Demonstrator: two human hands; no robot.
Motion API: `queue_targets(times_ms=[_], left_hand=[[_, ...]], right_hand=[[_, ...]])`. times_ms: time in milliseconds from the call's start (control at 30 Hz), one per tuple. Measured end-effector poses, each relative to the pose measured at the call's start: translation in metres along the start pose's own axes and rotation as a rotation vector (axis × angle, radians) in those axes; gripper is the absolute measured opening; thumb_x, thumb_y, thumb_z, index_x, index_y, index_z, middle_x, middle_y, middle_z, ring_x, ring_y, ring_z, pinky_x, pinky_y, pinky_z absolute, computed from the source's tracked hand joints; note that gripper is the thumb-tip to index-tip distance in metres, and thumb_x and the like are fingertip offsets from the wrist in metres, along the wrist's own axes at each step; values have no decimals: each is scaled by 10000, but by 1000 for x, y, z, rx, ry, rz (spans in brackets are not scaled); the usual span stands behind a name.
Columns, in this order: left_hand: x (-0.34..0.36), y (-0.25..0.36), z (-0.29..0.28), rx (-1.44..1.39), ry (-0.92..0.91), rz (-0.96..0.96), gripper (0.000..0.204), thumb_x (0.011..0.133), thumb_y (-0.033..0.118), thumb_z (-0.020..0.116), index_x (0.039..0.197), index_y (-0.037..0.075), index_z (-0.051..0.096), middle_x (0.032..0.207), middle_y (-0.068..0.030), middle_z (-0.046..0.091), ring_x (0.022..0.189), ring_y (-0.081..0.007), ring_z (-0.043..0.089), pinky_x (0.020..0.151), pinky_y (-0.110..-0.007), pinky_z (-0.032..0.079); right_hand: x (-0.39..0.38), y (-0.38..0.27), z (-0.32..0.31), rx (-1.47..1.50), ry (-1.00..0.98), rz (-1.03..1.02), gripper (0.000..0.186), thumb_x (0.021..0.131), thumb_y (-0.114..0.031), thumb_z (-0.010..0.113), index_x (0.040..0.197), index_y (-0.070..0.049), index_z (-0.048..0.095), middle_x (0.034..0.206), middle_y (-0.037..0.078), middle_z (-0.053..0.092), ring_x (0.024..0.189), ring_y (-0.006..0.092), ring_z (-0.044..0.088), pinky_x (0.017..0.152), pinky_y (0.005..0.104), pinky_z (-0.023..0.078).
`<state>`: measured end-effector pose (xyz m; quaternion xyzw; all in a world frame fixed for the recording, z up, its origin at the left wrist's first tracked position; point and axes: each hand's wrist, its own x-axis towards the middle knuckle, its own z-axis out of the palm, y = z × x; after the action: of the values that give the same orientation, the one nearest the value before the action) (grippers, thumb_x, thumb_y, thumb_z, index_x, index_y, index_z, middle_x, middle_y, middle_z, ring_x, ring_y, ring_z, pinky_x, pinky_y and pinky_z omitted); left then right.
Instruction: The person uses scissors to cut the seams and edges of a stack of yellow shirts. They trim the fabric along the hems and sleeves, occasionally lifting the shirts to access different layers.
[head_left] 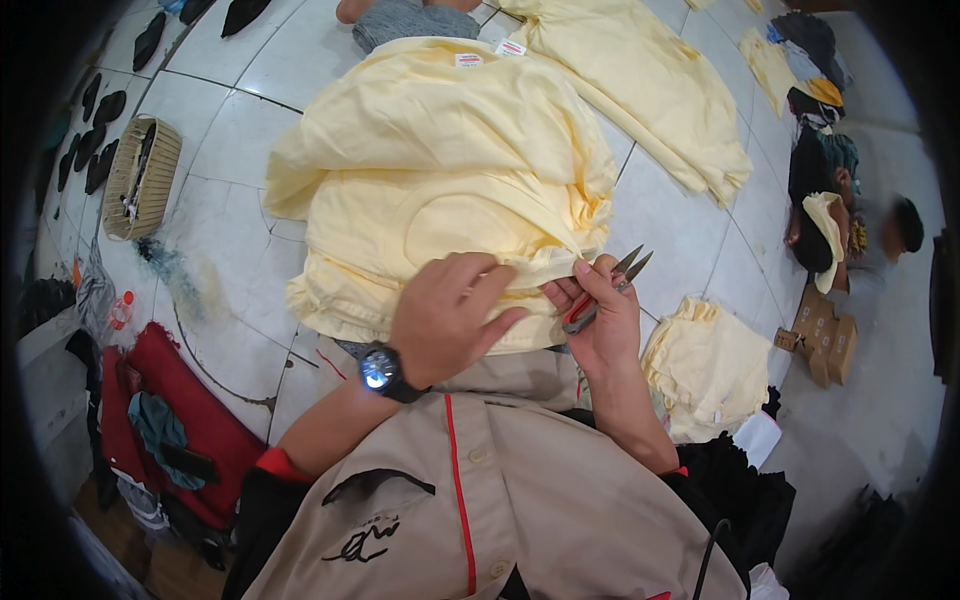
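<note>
A pale yellow garment (450, 215) lies spread across my lap, with a white label at its collar. My left hand (450, 315) rests over its near edge; the fingers are stretched and the thumb stands apart, with nothing seen held. In my right hand (608, 320) is a pair of small scissors (580, 318) with red handles. Their metal blades stick out past the fingers, tips apart, toward the upper right. The thumb and index finger of that hand also pinch the garment's hem beside the left fingertips. My palm hides part of the scissors.
Another yellow garment (640, 90) lies on the tiled floor beyond, and a folded yellow pile (710, 365) sits at the right. A wicker basket (143, 180) and several dark shoes are at the left, near a red cushion (180, 430). Another person (885, 240) sits far right by cardboard boxes (825, 340).
</note>
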<state>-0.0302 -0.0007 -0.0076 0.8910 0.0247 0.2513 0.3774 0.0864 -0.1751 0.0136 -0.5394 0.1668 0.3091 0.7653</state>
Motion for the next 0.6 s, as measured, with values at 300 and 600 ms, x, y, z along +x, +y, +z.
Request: queue_targets(times_ms=[300, 600], left_hand=[[7, -4, 31, -126, 15, -24, 154, 912, 79, 772, 1039, -5, 745, 841, -118, 729, 750, -295, 724, 639, -356, 560], [-7, 9, 4, -402, 61, -389, 89, 982, 17, 653, 949, -11, 731, 874, -136, 760, 811, -251, 753, 765, -336, 583]], right_hand=[[5, 10, -8, 86, -101, 18, 304, 1004, -30, 663, 795, -156, 482, 850, 33, 674, 841, 217, 738, 829, 396, 643], [-3, -8, -5, -396, -12, -57, 227, 1001, -110, 710, 881, -95, 519, 750, 22, 619, 628, 146, 610, 607, 335, 540]])
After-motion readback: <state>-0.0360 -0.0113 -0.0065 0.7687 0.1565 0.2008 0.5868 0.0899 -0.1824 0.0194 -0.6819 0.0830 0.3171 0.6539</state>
